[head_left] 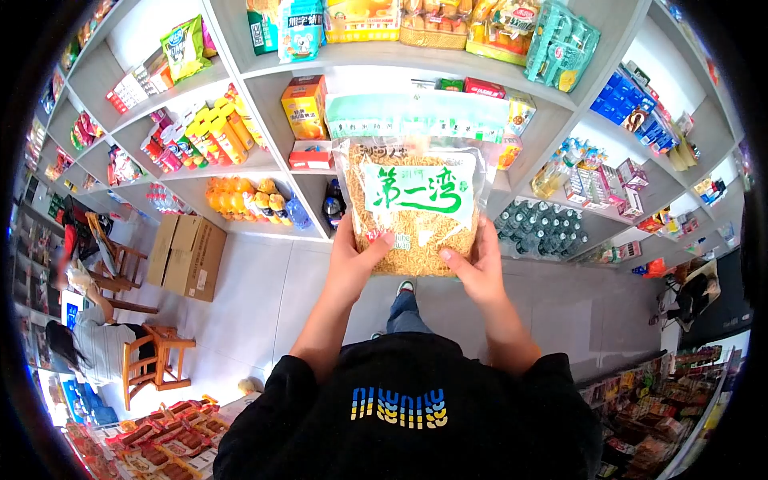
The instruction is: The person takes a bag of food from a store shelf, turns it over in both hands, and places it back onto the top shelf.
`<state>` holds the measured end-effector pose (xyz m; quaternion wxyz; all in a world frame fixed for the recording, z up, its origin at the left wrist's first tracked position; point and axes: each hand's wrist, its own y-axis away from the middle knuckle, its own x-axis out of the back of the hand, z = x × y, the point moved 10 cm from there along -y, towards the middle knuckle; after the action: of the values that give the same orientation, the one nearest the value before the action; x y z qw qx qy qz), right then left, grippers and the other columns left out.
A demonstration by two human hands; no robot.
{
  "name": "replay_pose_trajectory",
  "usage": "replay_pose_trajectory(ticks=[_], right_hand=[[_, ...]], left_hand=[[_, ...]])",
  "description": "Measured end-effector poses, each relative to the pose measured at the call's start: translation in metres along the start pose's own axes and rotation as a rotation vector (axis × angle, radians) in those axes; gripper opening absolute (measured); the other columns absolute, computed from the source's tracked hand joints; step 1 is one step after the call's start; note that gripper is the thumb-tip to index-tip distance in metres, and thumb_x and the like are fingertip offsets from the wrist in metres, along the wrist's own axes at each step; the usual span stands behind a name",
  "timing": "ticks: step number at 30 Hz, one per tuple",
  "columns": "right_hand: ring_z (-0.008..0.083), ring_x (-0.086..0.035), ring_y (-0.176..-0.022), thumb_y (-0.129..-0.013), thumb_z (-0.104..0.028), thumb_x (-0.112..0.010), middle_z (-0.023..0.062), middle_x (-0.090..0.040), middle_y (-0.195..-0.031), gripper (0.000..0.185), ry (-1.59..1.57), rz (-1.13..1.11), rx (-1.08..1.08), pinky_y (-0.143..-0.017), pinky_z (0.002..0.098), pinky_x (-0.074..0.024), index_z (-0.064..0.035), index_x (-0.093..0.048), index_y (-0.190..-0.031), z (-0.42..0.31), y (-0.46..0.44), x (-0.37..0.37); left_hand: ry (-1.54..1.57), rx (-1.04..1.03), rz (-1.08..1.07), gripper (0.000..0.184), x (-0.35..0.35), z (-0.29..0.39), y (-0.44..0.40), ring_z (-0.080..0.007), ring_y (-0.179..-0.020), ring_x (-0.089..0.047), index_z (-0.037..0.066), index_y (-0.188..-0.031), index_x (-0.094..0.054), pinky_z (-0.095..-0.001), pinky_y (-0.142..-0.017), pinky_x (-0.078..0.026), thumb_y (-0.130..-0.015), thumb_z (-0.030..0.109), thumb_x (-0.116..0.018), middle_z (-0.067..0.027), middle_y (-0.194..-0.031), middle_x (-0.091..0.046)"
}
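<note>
A large clear plastic bag [420,244] of golden-brown, grain-like food hangs upright in front of me, its white label printed in green and its top band pale green. My left hand [358,254] grips its lower left side, thumb on the front. On the lower right side, my right hand [478,260] holds it the same way. The fingers behind the bag are hidden. Behind it is a shelf unit [264,88] with an orange box [304,108] and a red-and-white box [310,155] to the left of the bag.
Shelves of packaged goods curve around both sides. Bottles [542,228] stand low at the right. A cardboard box [188,256] sits on the floor at the left, near a wooden chair [160,358] with a seated person [100,348]. Snack packs [164,440] lie at the lower left.
</note>
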<state>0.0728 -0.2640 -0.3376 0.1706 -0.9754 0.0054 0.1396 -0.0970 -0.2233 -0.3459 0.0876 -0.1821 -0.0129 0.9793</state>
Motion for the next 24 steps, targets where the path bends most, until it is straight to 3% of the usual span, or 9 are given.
replay_pose_trajectory(ticks=[14,19,24], right_hand=[[0.0154,-0.042,-0.105,-0.077,-0.003,-0.057,0.01,-0.043,-0.115,0.052,0.149,0.127,0.078,-0.09,0.0286,-0.0326,0.003,-0.03,-0.121,-0.031,-0.004,0.019],[0.0167,-0.042,-0.105,-0.077,-0.006,-0.057,0.0104,-0.044,-0.114,0.054,0.19,0.143,0.152,-0.09,0.0287,-0.033,0.0034,-0.029,-0.122,-0.056,-0.017,0.026],[0.0173,-0.042,-0.106,-0.077,-0.006,-0.057,0.011,-0.044,-0.115,0.055,0.217,0.173,0.271,-0.09,0.0291,-0.0326,0.0033,-0.028,-0.123,-0.081,-0.033,0.04]], left_hand=[[-0.089,-0.101,-0.254,0.065,-0.039,0.014,-0.003,-0.0145,-0.102,-0.045,-0.002,-0.124,-0.025,-0.0281,-0.086,-0.038,-0.07,-0.002,-0.062,-0.0085,-0.113,-0.044],[-0.17,-0.225,-0.32,0.058,-0.058,0.036,-0.019,-0.0141,-0.097,-0.047,-0.002,-0.118,-0.035,-0.0272,-0.083,-0.039,-0.068,0.001,-0.065,-0.0067,-0.105,-0.046],[-0.161,-0.208,-0.411,0.055,-0.087,0.057,-0.038,-0.0132,-0.095,-0.049,0.0,-0.116,-0.038,-0.0273,-0.082,-0.04,-0.068,0.001,-0.065,-0.0061,-0.104,-0.048]])
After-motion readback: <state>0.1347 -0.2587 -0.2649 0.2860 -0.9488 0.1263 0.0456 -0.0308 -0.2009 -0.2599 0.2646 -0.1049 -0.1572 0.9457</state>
